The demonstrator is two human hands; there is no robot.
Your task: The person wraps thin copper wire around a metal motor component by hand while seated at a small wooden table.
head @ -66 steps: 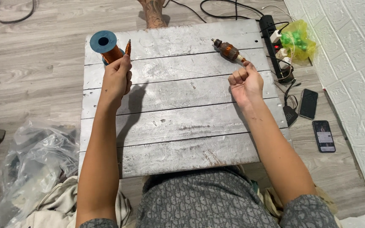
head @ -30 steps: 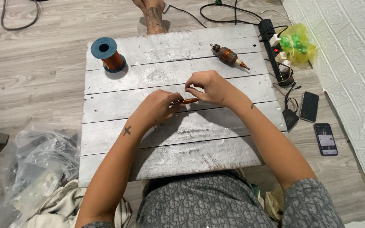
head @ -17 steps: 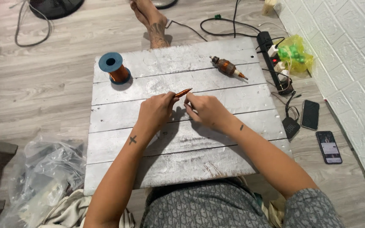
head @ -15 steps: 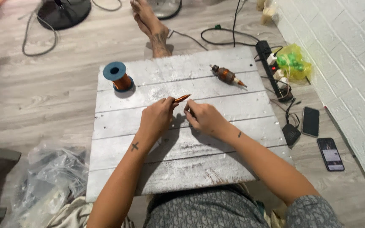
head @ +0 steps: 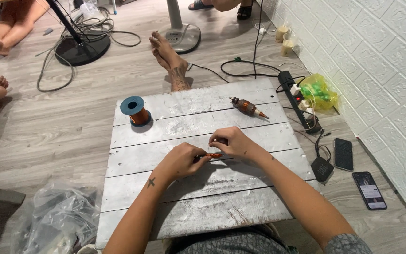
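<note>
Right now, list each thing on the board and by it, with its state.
Left hand: pinching the thin orange rod.
Right hand: gripping the rod's other end.
Copper wire spool: upright, untouched.
Wound motor armature: lying on its side.
Two phones: flat on the floor.

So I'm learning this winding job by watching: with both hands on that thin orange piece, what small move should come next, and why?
Probably lift the thin orange piece slightly and steady it. The left hand and right hand pinch it from opposite ends, low over the grey plank board. The copper wire spool and the wound rotor stand apart at the far edge, untouched.
</note>
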